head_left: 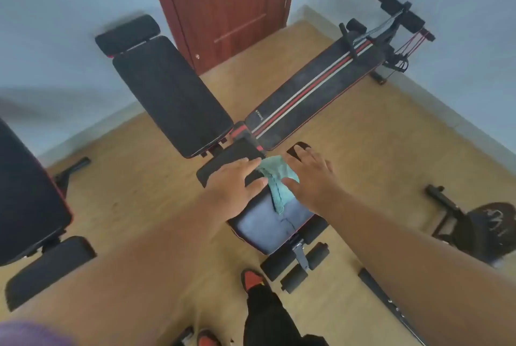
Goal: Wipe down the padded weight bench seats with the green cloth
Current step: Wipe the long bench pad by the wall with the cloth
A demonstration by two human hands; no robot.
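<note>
The green cloth (275, 182) lay bunched on the shiny seat pad (268, 230) of the nearest bench, between two spread hands: the left hand (233, 185) was flat and open with its fingertips at the cloth's edge, and the right hand (310, 178) was open too, its thumb side touching the cloth, neither one gripping it. The likeliest trouble was the cloth sliding off the slick pad to the floor (363, 167), since nothing pinned it firmly, or staying crumpled so that only a narrow strip got wiped. Leaning weight on the pad might also have tipped or shifted the bench. Around it stood a raised black backrest (170, 97), a long striped board (312, 94) with cords at its far end, another bench (28, 195) at the left, foam rollers (296, 264) near the person's shoe (252, 280), and a brown door (223, 8); the backrest crowded the reach forward.
</note>
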